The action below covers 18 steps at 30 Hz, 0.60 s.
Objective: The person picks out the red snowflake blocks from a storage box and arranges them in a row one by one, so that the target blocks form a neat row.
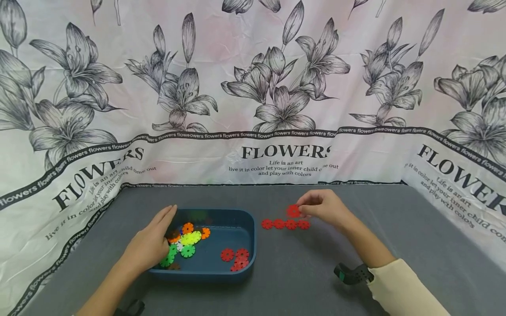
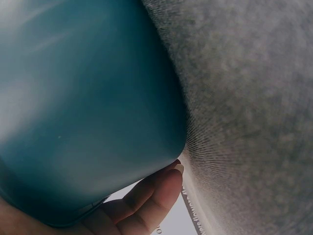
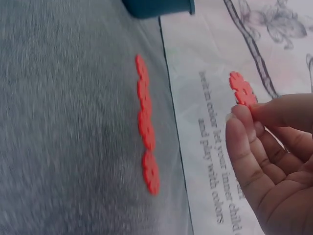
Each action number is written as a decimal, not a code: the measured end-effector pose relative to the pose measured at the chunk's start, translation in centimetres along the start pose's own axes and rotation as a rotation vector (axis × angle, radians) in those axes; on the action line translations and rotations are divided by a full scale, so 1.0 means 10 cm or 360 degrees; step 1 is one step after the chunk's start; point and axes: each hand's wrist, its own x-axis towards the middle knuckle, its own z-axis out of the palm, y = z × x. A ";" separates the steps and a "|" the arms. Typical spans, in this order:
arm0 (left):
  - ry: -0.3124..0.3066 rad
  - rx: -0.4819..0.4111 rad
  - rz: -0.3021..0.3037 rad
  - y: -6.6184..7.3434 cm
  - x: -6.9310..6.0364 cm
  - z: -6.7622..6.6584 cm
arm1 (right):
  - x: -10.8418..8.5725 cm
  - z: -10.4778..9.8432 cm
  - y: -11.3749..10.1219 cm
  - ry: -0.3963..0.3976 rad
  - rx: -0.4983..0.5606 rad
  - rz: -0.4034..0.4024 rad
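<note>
My right hand pinches a red snowflake-shaped plastic disc between thumb and fingertips, above the table. Just below it, several red discs lie in a row on the cloth. In the right wrist view the held disc stands tilted, its lower edge covered by the fingers. At the left end of a blue plastic bin, my left hand holds the wall. Its fingers bend round the bin's corner in the left wrist view; the thumb is hidden.
Inside the bin, orange, yellow and green discs lie at the left, partly behind the hand. Red discs lie at its right end. Grey cloth covers the table. A flower-printed curtain stands along the back and sides.
</note>
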 end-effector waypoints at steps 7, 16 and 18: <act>-0.0003 -0.0010 -0.0004 0.02 0.00 -0.01 | 0.03 -0.16 0.14 -0.0020 -0.0122 0.0102; -0.0016 0.0009 -0.0012 0.01 0.01 -0.01 | 0.04 -0.28 0.26 -0.0041 -0.0328 0.0255; -0.0017 0.0008 -0.0011 0.01 0.01 -0.01 | 0.04 -0.29 0.27 -0.0050 -0.0355 0.0277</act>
